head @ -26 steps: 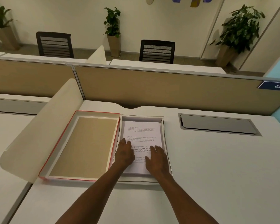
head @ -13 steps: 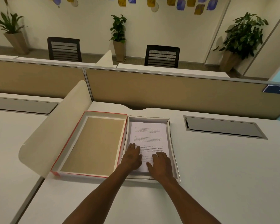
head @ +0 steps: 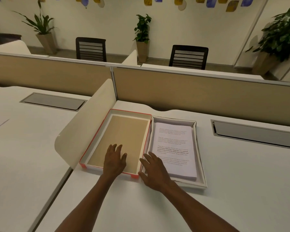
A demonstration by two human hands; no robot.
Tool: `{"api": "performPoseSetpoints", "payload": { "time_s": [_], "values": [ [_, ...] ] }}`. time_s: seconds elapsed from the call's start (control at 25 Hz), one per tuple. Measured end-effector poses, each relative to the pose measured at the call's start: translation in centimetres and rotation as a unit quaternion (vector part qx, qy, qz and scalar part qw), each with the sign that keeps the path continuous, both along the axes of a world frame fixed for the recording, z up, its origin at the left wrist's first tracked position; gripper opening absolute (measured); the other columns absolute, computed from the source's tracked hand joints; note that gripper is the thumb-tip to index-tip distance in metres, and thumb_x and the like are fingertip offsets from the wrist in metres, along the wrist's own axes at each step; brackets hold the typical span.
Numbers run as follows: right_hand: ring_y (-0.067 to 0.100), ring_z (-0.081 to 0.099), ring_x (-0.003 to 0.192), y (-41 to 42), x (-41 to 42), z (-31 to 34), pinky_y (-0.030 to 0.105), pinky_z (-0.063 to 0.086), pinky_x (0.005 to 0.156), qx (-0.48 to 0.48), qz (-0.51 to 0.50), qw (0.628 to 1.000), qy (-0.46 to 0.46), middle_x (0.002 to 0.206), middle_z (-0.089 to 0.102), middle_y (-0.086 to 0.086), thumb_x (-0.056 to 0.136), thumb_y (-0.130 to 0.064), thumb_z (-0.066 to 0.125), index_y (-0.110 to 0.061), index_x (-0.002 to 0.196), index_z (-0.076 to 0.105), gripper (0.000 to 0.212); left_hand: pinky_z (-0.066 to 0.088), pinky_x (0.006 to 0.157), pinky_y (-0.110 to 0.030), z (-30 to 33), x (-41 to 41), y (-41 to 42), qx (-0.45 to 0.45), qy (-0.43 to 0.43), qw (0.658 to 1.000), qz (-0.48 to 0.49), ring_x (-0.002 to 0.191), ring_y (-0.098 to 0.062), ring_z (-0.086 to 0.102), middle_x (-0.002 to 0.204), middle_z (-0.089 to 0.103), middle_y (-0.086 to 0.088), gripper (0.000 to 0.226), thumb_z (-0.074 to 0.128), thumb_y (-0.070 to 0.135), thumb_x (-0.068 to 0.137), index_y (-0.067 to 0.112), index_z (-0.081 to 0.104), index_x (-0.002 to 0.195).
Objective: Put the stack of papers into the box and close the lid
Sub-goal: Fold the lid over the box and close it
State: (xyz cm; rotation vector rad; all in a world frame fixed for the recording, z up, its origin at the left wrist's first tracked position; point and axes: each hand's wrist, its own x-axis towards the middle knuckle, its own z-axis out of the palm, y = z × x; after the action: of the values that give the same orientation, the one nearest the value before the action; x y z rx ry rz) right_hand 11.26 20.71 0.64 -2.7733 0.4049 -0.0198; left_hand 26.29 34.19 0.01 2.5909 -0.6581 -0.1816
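Note:
A stack of printed papers (head: 173,148) lies inside the shallow white box (head: 201,166) on the desk. To its left the red-edged lid (head: 115,113) lies upside down, its tan inside facing up. My left hand (head: 114,160) hovers over the near part of the lid's inside, fingers spread, holding nothing. At the near corner where lid and box meet, my right hand (head: 153,169) rests with fingers apart, covering the box's near left corner and empty too.
A curved cream divider (head: 84,128) stands just left of the lid. A tan partition (head: 191,91) runs behind the desk. Grey cable hatches (head: 253,134) sit right of the box and on the neighbouring desk (head: 52,101). Chairs and plants stand beyond.
Both hands have left the paper stack and shifted left: the left one now over the lid, the right one at the seam between lid and box. The camera has swung left.

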Motion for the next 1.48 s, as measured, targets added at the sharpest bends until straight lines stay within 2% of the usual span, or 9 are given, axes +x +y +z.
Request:
{"api": "performPoseSetpoints", "payload": {
  "time_s": [0.28,0.44,0.6,0.72,0.92,1.08,1.2,1.28,1.48],
  "values": [
    [0.031,0.008,0.155,2.5,-0.1,-0.9,0.047,0.011,0.125,-0.026,0.032,0.998,0.041,0.165,0.023,0.013,0.102,-0.047,0.036,-0.017,0.151,0.036,0.058,0.018,0.124,-0.052,-0.2,3.3,6.0,0.094,-0.024,0.991,0.088,0.153,-0.041,0.014,0.162,0.024,-0.025,0.068,0.058,0.040,0.095,0.012,0.036,0.153],
    [0.030,0.006,0.155,2.6,-0.3,-0.8,0.047,0.009,0.125,-0.029,0.027,0.998,0.046,0.166,0.020,0.010,0.102,-0.046,0.036,-0.017,0.152,0.035,0.058,0.029,0.119,-0.053,1.4,5.5,7.0,0.126,0.050,0.982,0.135,0.143,-0.044,0.034,0.156,0.032,-0.027,0.079,0.060,0.043,0.093,0.011,0.024,0.156],
    [0.030,0.004,0.155,2.5,-0.4,-0.7,0.047,0.009,0.125,-0.040,0.032,0.998,0.049,0.167,0.018,0.010,0.100,-0.043,0.042,-0.015,0.153,0.032,0.061,0.046,0.105,-0.049,2.7,7.7,6.9,0.047,0.114,0.976,0.181,0.129,-0.044,0.053,0.140,0.054,-0.026,0.071,0.065,0.028,0.091,0.005,0.033,0.150],
    [0.030,0.001,0.156,2.6,-0.8,-1.0,0.048,0.008,0.125,-0.038,0.029,0.997,0.053,0.167,0.015,0.010,0.100,-0.046,0.043,-0.016,0.155,0.030,0.064,0.053,0.099,-0.046,4.0,8.8,7.1,0.014,0.079,0.976,0.202,0.117,-0.043,0.061,0.126,0.064,-0.025,0.048,0.063,0.008,0.083,-0.001,0.054,0.129],
    [0.030,-0.002,0.156,2.9,-0.5,-0.9,0.048,0.007,0.125,-0.017,0.019,0.998,0.054,0.167,0.015,0.010,0.098,-0.055,0.039,-0.020,0.156,0.028,0.068,0.048,0.105,-0.043,6.2,8.2,6.8,-0.140,0.009,0.966,0.218,0.119,-0.039,0.063,0.127,0.068,-0.021,0.040,0.058,-0.001,0.087,0.003,0.070,0.125],
    [0.022,0.017,0.153,2.8,0.7,1.1,0.040,0.019,0.124,0.099,-0.047,0.994,-0.022,0.162,0.033,0.003,0.094,-0.057,0.050,-0.023,0.150,0.039,0.067,0.051,0.099,-0.042,8.7,6.5,6.5,-0.254,-0.049,0.942,0.215,0.107,-0.036,0.067,0.118,0.069,-0.018,0.030,0.060,0.002,0.092,0.004,0.074,0.118],
    [0.018,0.054,0.129,2.0,3.2,4.8,0.030,0.046,0.104,0.225,-0.118,0.959,-0.127,0.138,0.061,0.001,0.091,-0.050,0.063,-0.020,0.138,0.056,0.056,0.056,0.091,-0.041,10.9,4.5,5.7,-0.294,-0.080,0.937,0.169,0.098,-0.028,0.067,0.113,0.068,-0.012,0.030,0.064,0.004,0.091,0.008,0.075,0.118],
    [0.013,0.067,0.107,1.1,5.2,8.0,0.021,0.053,0.085,0.326,-0.150,0.919,-0.165,0.118,0.071,-0.001,0.090,-0.046,0.067,-0.023,0.128,0.062,0.045,0.052,0.086,-0.032,12.3,2.9,4.9,-0.306,-0.102,0.935,0.146,0.095,-0.022,0.065,0.111,0.068,-0.009,0.030,0.067,0.005,0.089,0.010,0.075,0.117],
    [0.018,0.075,0.088,-0.4,9.2,15.4,0.030,0.063,0.069,0.606,-0.200,0.749,-0.178,0.103,0.074,0.007,0.094,-0.042,0.064,-0.027,0.097,0.064,0.016,0.047,0.082,-0.023,15.2,-1.6,1.5,-0.287,-0.114,0.947,0.084,0.096,-0.019,0.064,0.113,0.066,-0.007,0.033,0.074,0.013,0.086,0.010,0.073,0.119]
  ]
}}
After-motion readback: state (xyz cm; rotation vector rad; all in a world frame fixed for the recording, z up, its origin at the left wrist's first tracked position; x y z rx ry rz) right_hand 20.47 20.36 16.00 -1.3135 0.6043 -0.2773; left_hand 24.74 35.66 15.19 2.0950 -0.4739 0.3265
